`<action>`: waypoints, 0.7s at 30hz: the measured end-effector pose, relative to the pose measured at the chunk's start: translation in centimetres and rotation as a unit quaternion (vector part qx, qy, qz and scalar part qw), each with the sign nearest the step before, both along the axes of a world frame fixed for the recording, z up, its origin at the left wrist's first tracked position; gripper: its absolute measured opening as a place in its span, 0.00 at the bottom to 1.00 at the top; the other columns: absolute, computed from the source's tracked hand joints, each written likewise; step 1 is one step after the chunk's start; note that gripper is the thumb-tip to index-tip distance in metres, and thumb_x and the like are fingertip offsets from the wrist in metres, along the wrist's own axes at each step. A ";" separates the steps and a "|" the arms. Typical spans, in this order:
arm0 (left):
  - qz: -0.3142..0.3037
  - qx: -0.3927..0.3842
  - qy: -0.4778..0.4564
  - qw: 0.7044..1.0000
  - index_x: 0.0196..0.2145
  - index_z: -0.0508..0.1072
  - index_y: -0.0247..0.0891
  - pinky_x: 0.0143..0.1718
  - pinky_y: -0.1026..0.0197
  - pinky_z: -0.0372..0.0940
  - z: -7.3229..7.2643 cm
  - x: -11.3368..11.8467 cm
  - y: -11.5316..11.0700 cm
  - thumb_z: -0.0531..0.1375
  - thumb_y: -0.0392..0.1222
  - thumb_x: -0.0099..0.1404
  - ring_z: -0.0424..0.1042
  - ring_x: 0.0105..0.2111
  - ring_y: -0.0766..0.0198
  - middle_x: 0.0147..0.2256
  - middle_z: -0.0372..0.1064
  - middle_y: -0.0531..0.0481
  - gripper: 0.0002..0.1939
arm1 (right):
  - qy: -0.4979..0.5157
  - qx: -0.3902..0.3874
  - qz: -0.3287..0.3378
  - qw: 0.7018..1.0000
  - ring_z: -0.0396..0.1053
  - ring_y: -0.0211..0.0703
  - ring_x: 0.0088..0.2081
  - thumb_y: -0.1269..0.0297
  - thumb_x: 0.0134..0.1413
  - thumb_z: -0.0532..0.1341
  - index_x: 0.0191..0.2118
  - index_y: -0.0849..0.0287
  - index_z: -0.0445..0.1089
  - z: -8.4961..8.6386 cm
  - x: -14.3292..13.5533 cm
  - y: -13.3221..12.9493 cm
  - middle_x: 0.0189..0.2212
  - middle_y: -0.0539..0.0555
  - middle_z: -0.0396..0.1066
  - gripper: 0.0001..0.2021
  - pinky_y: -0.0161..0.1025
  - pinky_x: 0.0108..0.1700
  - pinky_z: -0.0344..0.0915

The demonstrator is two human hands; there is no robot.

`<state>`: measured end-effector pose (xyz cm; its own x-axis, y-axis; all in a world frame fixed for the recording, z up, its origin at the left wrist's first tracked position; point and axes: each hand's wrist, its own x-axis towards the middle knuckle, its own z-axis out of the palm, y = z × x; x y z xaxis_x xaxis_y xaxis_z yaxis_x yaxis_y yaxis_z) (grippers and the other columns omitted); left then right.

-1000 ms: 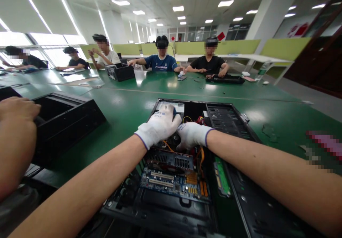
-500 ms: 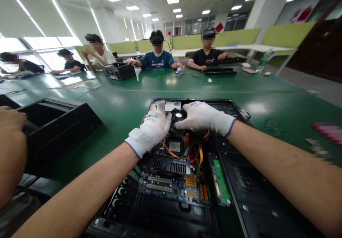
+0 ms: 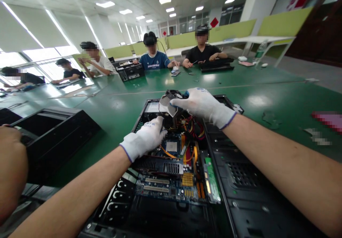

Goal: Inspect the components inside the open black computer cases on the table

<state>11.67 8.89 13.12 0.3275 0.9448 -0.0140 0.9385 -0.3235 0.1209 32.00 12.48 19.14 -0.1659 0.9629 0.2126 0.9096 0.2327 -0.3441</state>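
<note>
My right hand, in a white glove, is closed round a CPU cooler, a finned metal heatsink with a fan on it. The cooler is tilted, raised above the far end of an open computer case lying on its side. My left hand, also gloved, hovers over the case's left side near a black case fan. Its thumb and fingers are apart, with nothing seen between them. Below lies the motherboard with a bare square processor, a graphics card and orange cables.
At the left, another person's hand is beside a black case. Across the green table several people sit, one behind a computer case. A pink object and a clear plastic piece lie at the right.
My right hand has lifted the cooler up and tilted it, uncovering cables beneath. My left hand has come away from the cooler, down and toward me. The view has shifted slightly.
</note>
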 end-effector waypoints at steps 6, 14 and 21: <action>-0.071 -0.077 0.122 0.987 0.63 0.63 0.40 0.54 0.52 0.67 -0.9 1.0 0.5 0.56 0.47 0.70 0.71 0.55 0.49 0.56 0.66 0.37 0.25 | 0.040 0.042 -0.015 0.998 0.73 0.58 0.41 0.32 0.47 0.57 0.43 0.65 0.75 -1.3 -0.1 0.7 0.40 0.69 0.76 0.37 0.47 0.43 0.67; -0.137 -0.142 0.186 0.963 0.56 0.70 0.41 0.48 0.51 0.71 -3.5 3.9 2.4 0.65 0.44 0.59 0.76 0.48 0.47 0.49 0.75 0.40 0.27 | 0.059 0.044 -0.013 0.997 0.73 0.59 0.40 0.32 0.47 0.57 0.42 0.65 0.75 -1.6 0.2 1.2 0.39 0.70 0.75 0.37 0.49 0.42 0.68; -0.140 -0.145 0.185 0.962 0.54 0.71 0.38 0.49 0.54 0.71 -5.7 3.9 3.2 0.69 0.46 0.54 0.76 0.49 0.48 0.50 0.75 0.39 0.30 | 0.059 0.050 -0.004 0.997 0.72 0.57 0.40 0.34 0.47 0.58 0.41 0.64 0.75 -1.8 -0.1 1.0 0.39 0.68 0.76 0.34 0.47 0.42 0.67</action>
<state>15.53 12.08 7.38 0.4911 0.7587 -0.4279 0.8151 -0.5736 -0.0816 31.94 13.51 17.37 -0.1272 0.9373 0.3244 0.8660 0.2643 -0.4244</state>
